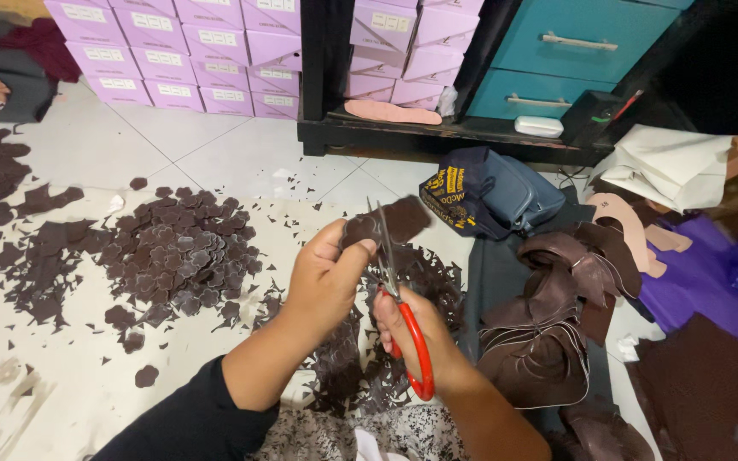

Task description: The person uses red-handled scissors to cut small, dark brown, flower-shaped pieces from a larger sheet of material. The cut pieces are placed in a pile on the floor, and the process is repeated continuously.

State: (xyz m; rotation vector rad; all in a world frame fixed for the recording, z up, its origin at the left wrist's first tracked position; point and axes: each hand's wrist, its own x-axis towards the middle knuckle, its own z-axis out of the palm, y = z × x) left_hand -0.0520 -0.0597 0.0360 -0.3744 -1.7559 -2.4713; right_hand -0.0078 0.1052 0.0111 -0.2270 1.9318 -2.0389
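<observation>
Over the scrap-strewn floor point(87, 401), your left hand point(326, 277) pinches a brown leather piece point(395, 220) while your right hand point(416, 337), fingers closed through red-handled scissors point(403, 316), cuts mid-trim; turning the piece steadily looks needed.

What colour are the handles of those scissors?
Red, seen in the head view: the scissors in the right hand have bright red handles.

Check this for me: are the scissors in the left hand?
No, the red-handled scissors are gripped by the right hand, while the left hand pinches the dark brown piece.
</observation>
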